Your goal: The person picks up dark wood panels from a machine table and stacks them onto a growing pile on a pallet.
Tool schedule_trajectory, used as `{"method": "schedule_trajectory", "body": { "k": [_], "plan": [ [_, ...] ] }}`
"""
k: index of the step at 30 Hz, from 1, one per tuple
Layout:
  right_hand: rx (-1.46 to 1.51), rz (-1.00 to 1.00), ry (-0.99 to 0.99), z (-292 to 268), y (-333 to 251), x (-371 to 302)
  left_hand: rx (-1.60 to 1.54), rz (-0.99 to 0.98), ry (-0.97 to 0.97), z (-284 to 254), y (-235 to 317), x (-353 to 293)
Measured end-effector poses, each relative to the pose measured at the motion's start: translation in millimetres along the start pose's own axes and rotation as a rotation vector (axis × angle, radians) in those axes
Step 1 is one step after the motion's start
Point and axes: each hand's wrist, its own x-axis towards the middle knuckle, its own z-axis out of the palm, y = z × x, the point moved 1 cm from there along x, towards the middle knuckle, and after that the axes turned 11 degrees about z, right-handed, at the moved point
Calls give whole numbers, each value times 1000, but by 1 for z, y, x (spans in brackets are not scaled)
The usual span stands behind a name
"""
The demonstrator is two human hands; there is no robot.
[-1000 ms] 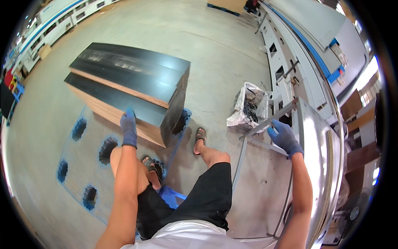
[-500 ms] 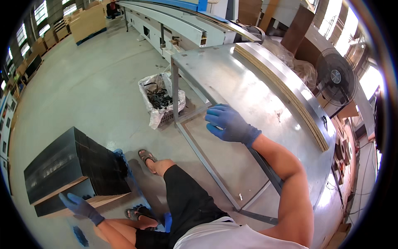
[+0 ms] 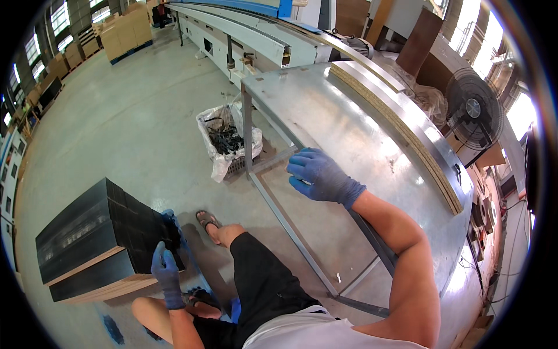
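Observation:
My left hand (image 3: 165, 274), in a blue glove, is raised beside the near right corner of a stack of black-faced panels (image 3: 75, 232) low on the left. Its fingers point up, and I see nothing in them. The panels' cut edges are light brown, and the upper ones sit offset from those below. My right hand (image 3: 317, 175), gloved in blue too, rests at the near left edge of a metal-topped table (image 3: 360, 151). Its fingers are bent but apart, holding nothing visible. A long board with a raw chipboard edge (image 3: 401, 136) lies along the table's far side.
A lined basket of dark scraps (image 3: 226, 139) stands left of the table's frame. Behind the table runs a long machine (image 3: 232, 38), with a narrow strip (image 3: 372, 67) jutting from it over the tabletop. A fan (image 3: 474, 107) stands at the right.
My left hand has moved right, from the stack's near edge to beside its right corner. The narrow strip has advanced from the machine over the table. My right hand stays in place.

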Motion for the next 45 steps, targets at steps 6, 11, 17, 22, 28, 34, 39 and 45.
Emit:
{"method": "schedule_trajectory", "body": {
  "k": [6, 11, 17, 22, 28, 34, 39, 45],
  "plan": [
    [-30, -12, 29, 4, 4, -4, 78, -144, -667, 11, -11, -19],
    [-15, -31, 26, 6, 1, 0, 201, -78, -915, 15, -31, -39],
    [-13, -36, 41, 6, 0, -1, 235, -26, -844, 14, -36, -37],
    [-43, -24, 13, 6, -1, -2, 248, -44, -848, 16, -26, -36],
    [-42, -30, -6, 6, -1, -1, 239, -58, -828, 13, -35, -40],
    [-13, -41, 33, 6, -2, -1, 222, -89, -823, 12, -39, -45],
    [-35, -45, 31, 5, -1, -2, 226, -99, -830, 12, -38, -46],
    [-54, -47, 21, 4, -3, -1, 242, -85, -811, 10, -40, -46]
  ]
}}
